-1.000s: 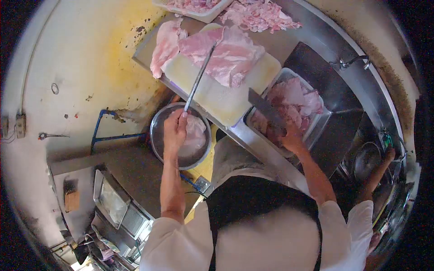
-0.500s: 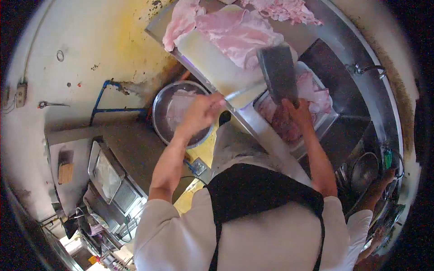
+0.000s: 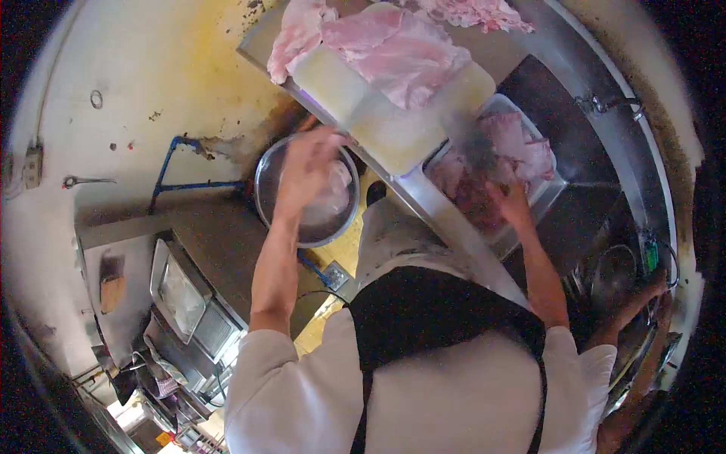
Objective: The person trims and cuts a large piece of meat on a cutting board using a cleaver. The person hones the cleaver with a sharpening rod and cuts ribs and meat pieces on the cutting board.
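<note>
My left hand [image 3: 310, 163] is raised over a round metal bowl [image 3: 265, 216], its fingers apart and blurred, with nothing visible in them. Pale pink meat [image 3: 338, 188] lies in the bowl below it. My right hand [image 3: 510, 203] grips a cleaver [image 3: 475, 147], whose dark blade is smeared by motion. The cleaver is over a white tub [image 3: 558, 170] of cut meat [image 3: 518, 144]; whether it touches the meat I cannot tell. On the cutting board [image 3: 389, 140], a large slab of pink meat [image 3: 408, 57] covers the far part.
The board rests on a metal counter [image 3: 454, 238] with a raised edge. More meat scraps [image 3: 484, 13] lie at the back. A faucet [image 3: 609, 104] is on the right wall. Another person's arm [image 3: 631, 306] reaches in at right. A metal tray [image 3: 179, 291] stands at left.
My left hand has moved left and up, from the board's edge to over the bowl. My right hand has brought the cleaver down, off the board and over the tub.
</note>
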Tool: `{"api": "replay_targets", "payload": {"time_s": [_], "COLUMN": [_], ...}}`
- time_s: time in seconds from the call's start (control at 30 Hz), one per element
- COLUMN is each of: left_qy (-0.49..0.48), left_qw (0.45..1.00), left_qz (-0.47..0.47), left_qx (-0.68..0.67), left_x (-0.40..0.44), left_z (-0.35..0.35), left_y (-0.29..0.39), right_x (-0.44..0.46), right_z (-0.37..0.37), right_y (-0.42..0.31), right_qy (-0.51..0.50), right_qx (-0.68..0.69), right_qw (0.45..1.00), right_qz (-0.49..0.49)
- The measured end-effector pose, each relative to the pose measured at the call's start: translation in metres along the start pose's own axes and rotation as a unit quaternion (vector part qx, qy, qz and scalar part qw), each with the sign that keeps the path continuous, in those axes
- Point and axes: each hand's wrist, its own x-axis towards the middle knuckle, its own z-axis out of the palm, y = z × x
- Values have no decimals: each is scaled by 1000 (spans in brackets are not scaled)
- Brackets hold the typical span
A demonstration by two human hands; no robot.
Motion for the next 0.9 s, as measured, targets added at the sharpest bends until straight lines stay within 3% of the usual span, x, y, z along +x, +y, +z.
{"api": "replay_targets", "payload": {"time_s": [0.03, 0.1, 0.17, 0.23, 0.37, 0.43, 0.53, 0.63, 0.7, 0.77, 0.8, 0.83, 0.9], "left_qy": [24, 49, 22, -15, -84, -83, -70, -89, -42, 24, 75, 83, 106], "left_qw": [999, 992, 989, 987, 989, 990, 991, 990, 980, 991, 992, 992, 989], "left_qz": [-30, -75, -50, -18, -50, -51, -10, -22, 99, 31, -89, -77, -89], "left_qx": [22, 88, 137, 161, 109, 105, 117, 102, 167, 127, 48, 49, 50], "left_x": [2, 8, -14, -5, -14, -17, -16, -15, -14, -18, -14, -2, -4], "left_z": [-20, -39, -13, 20, 73, 83, 91, 88, 79, 45, 24, 18, 16], "left_y": [8, 7, -21, -17, 0, 14, 5, 2, -5, -3, 2, -2, -14], "right_x": [-5, 4, -18, 2, 17, 2, 8, 11, 5, -11, -9, -8, -18], "right_z": [-2, -4, -10, -28, 16, -8, 7, 6, 6, 10, 9, 10, 15], "right_y": [9, 9, -12, -91, -94, -166, -156, -160, -149, -108, -70, -51, -61], "right_qy": [31, 37, -11, -68, 10, -38, -43, -82, -64, -19, 23, 65, 26], "right_qx": [-3, 12, 7, -11, -106, -133, -94, -78, -68, -49, -38, -25, -178], "right_qw": [996, 999, 997, 993, 993, 989, 994, 993, 995, 997, 995, 991, 979], "right_qz": [-78, 2, 74, 93, 44, 45, -42, -15, -21, -51, -87, -118, -96]}}
